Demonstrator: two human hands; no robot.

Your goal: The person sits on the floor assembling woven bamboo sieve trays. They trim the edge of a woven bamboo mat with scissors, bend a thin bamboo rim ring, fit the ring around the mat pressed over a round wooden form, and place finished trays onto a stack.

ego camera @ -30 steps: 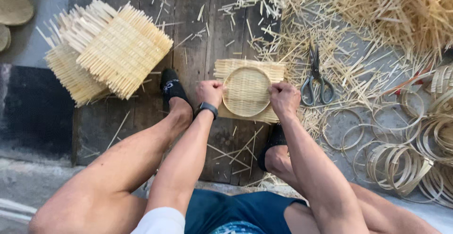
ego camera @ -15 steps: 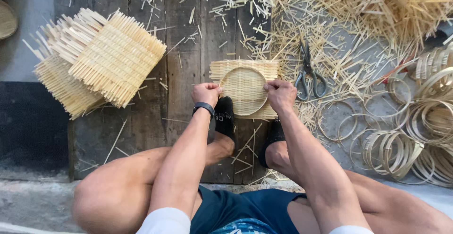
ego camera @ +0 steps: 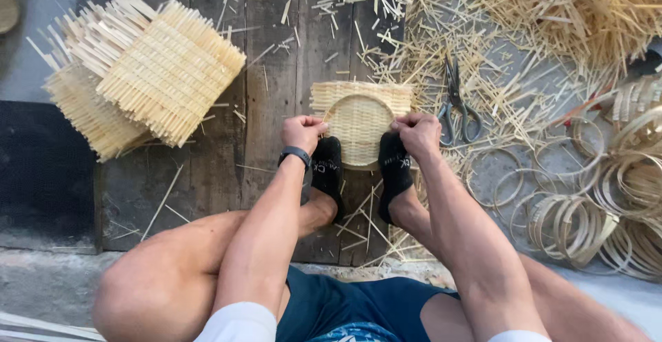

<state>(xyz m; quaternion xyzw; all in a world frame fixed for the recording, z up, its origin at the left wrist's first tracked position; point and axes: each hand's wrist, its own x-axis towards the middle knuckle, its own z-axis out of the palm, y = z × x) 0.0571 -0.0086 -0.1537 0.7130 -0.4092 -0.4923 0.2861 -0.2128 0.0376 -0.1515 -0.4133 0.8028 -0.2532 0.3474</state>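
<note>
My left hand (ego camera: 301, 132) and right hand (ego camera: 416, 134) each close their grip on opposite edges of the woven bamboo mat (ego camera: 360, 123) with its round hoop (ego camera: 358, 134) pressed on top — fingers pinched tight at the rim, likely so the ring stays seated. Both feet in black socks (ego camera: 329, 169) pin the near edge against the wooden floorboards (ego camera: 276, 52). The mat is pale, square, finely woven, lying just ahead of my feet, scissors (ego camera: 456, 104) nearby to the right, a stack of finished mats (ego camera: 152, 66) off left.
</note>
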